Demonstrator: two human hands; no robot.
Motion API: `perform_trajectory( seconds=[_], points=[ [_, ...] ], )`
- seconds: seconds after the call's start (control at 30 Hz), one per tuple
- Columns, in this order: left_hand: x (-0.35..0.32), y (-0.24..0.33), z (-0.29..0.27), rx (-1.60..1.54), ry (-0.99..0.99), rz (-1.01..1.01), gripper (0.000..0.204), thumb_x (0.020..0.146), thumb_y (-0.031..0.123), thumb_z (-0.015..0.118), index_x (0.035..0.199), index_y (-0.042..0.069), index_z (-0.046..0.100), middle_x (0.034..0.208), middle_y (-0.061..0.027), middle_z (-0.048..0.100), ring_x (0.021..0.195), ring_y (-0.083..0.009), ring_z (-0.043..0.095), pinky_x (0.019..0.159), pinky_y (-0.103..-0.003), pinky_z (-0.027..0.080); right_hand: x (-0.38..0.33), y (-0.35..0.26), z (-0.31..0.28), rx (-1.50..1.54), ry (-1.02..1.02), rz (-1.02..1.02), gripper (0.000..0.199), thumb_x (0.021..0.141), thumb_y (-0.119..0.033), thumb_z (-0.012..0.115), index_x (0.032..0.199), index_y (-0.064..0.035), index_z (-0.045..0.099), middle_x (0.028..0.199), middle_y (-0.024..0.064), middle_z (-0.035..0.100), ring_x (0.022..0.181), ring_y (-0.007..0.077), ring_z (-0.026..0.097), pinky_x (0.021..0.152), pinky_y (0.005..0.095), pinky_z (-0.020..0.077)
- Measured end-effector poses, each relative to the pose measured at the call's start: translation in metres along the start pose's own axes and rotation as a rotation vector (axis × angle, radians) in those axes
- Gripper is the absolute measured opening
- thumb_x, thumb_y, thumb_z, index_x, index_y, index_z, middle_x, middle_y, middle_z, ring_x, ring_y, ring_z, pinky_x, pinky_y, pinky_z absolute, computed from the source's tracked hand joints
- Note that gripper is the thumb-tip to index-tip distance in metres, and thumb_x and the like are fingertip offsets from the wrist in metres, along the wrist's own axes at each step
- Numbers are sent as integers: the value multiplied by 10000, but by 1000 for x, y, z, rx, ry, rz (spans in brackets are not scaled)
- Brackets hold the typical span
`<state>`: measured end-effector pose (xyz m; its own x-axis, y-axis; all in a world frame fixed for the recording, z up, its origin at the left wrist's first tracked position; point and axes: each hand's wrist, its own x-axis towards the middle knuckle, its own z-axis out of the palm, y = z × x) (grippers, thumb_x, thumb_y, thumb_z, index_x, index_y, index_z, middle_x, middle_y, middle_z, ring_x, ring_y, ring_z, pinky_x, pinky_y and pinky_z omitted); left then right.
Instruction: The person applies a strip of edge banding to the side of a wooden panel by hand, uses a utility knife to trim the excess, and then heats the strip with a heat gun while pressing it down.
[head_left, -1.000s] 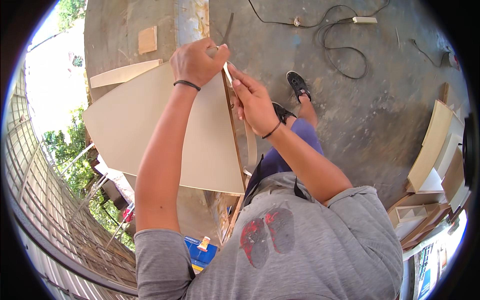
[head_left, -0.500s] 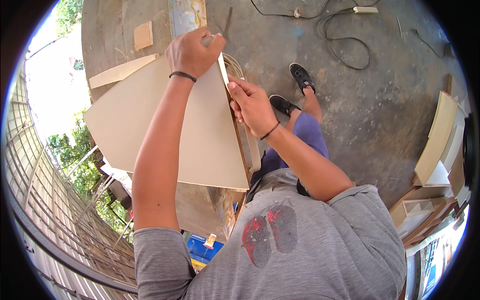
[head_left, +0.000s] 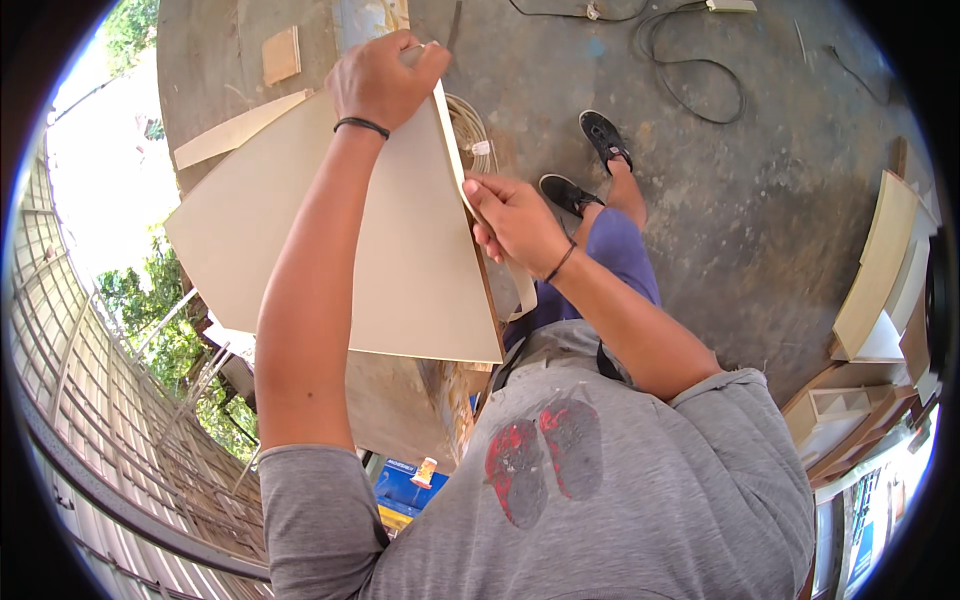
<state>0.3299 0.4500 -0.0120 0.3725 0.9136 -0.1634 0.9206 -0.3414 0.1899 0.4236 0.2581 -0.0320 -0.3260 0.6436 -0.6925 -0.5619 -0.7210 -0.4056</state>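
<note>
A large cream-coloured panel (head_left: pixel 410 270) lies flat on the workbench, its right edge facing me. Along that edge runs a narrow white edging strip (head_left: pixel 448 128), its loose end (head_left: pixel 525 287) hanging below my right hand. My right hand (head_left: pixel 520 225) pinches the strip between thumb and fingers, partway down the edge. At the panel's far corner, my left hand (head_left: pixel 382 82) is closed and pressed onto the edge at the strip's upper end. What it grips, if anything, is mostly hidden by the fingers.
Behind the panel lie a small wooden square (head_left: pixel 281 55) and a long pale offcut (head_left: pixel 240 128) on the workbench (head_left: pixel 215 60). A coil of strip (head_left: pixel 466 125) sits beside the edge. A dark cable (head_left: pixel 690 110) loops across the concrete floor; wooden cabinet parts (head_left: pixel 875 270) stand at right.
My right hand has slid a little down the edge, nearer me, and out to the right with the strip. My left hand stays at the far corner. The whole view has shifted slightly.
</note>
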Motion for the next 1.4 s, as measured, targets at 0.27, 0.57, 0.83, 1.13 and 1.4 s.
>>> perform_trajectory(
  seconds=[0.27, 0.57, 0.83, 1.13, 1.4],
  points=[
    [2, -2, 0, -12, 19, 2, 368, 688, 480, 577, 754, 144, 713, 640, -96, 637, 673, -295, 613, 634, -404, 466, -15, 28, 3, 23, 34, -77, 319, 977, -288, 490, 1206, -107, 617, 573, -9, 518, 428, 61, 455, 405, 214, 381],
    [3, 0, 1, 10, -5, -34, 388, 677, 496, 580, 777, 148, 721, 671, -100, 650, 694, -298, 617, 654, -402, 467, -12, 31, 4, 61, 64, -86, 320, 974, -288, 500, 1144, -45, 621, 569, -1, 513, 422, 60, 446, 395, 208, 371],
    [1, 1, -2, 6, -50, -40, 402, 698, 506, 571, 762, 135, 712, 729, -118, 669, 750, -301, 629, 700, -404, 471, -16, 33, 2, -11, 39, 75, 356, 955, -386, 508, 1028, -63, 642, 592, 9, 548, 432, 69, 486, 405, 227, 408],
    [15, -21, 31, -304, 253, 202, 369, 742, 318, 600, 605, -19, 536, 599, -251, 509, 556, -392, 544, 542, -466, 402, -43, 66, -8, -79, -19, 166, 397, 952, -420, 502, 1035, -62, 651, 602, 19, 558, 437, 74, 486, 415, 226, 410],
    [26, -23, 20, -225, 264, 230, 372, 717, 307, 585, 615, -49, 547, 634, -282, 509, 564, -358, 533, 580, -455, 408, -70, 118, -6, 14, -8, 163, 398, 959, -405, 506, 1015, -34, 640, 565, 12, 529, 386, 60, 442, 385, 208, 375]
  ],
)
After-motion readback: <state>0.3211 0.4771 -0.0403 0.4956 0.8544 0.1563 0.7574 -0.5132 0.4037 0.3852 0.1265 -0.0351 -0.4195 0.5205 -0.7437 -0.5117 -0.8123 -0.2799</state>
